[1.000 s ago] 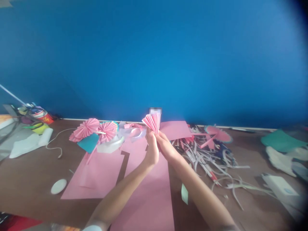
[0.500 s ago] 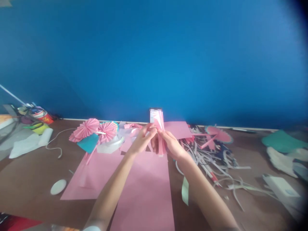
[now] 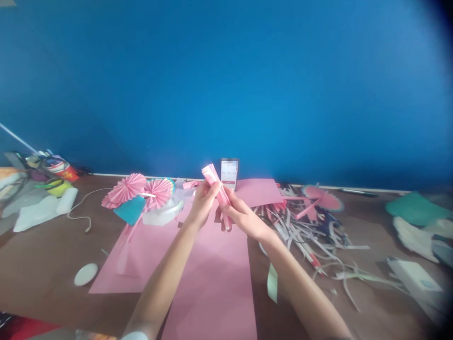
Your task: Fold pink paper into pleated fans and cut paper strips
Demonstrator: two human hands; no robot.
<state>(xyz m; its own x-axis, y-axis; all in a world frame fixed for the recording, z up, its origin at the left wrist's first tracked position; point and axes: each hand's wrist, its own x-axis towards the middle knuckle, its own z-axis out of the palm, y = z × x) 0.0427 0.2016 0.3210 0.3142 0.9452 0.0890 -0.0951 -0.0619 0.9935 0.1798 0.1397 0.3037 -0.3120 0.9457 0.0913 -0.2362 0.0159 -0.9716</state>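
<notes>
A narrow bundle of pleated pink paper point(image 3: 215, 186) slants up to the left between my hands, its lower end hanging below them. My left hand point(image 3: 202, 205) pinches its upper part. My right hand point(image 3: 243, 218) holds it from the right, fingertips on the folds near the middle. Under both hands lies a long pink paper sheet point(image 3: 212, 288). Just behind the bundle, a phone point(image 3: 230, 174) stands upright, its top part blurred out.
Two pink paper rosettes point(image 3: 125, 190) and a teal paper piece point(image 3: 130, 210) lie left of my hands. A heap of paper strips point(image 3: 304, 236) lies on the brown table point(image 3: 42, 250) to the right, below a blue wall point(image 3: 226, 80). A white oval disc point(image 3: 85, 274) lies front left.
The pink paper has gone from a spread fan to a tight narrow bundle, now tilted left. My left hand has moved up and left of its earlier place.
</notes>
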